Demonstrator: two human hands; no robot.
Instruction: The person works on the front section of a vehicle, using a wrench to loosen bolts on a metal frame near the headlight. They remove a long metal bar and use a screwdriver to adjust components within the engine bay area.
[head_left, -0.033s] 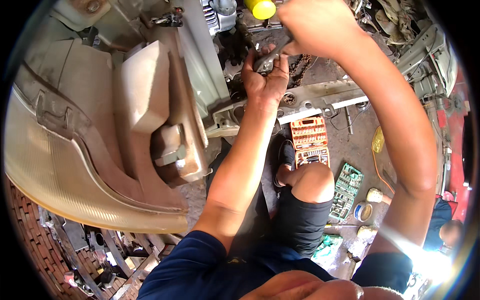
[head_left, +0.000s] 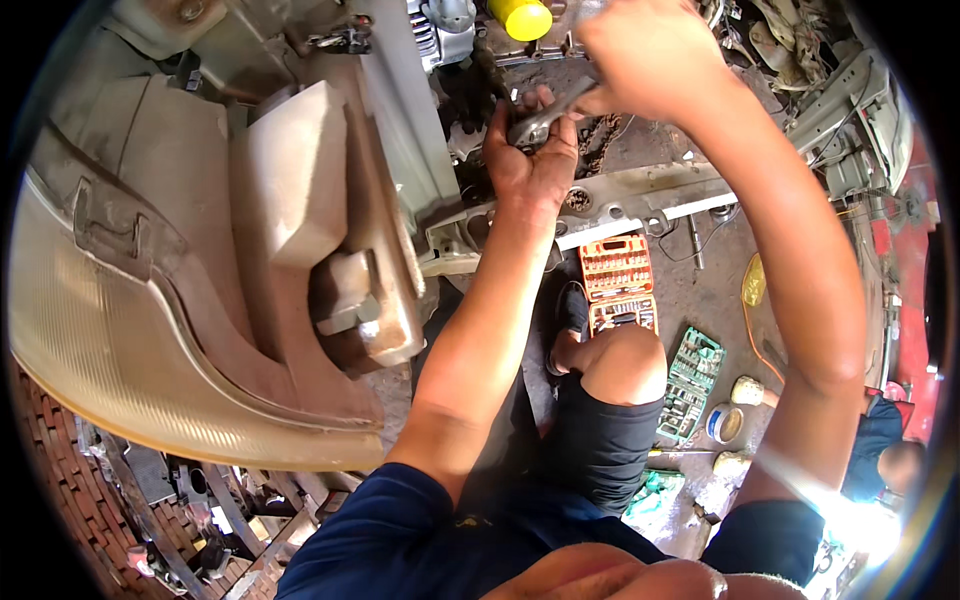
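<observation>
The grey metal tool is slanting beyond the pale crossbar; the left hand is holding its nearer end, fingers curling, and the right hand is gripping the other.

Left head-worn fisheye, looking steeply down from above; shirt close below, floor farther off.

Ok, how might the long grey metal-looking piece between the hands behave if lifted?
The grey metal-looking piece is probably stiff: its straight shaft shows no sag. Its sheen suggests metal, so perhaps heavy. The broader end at the left hand may dip first.
</observation>
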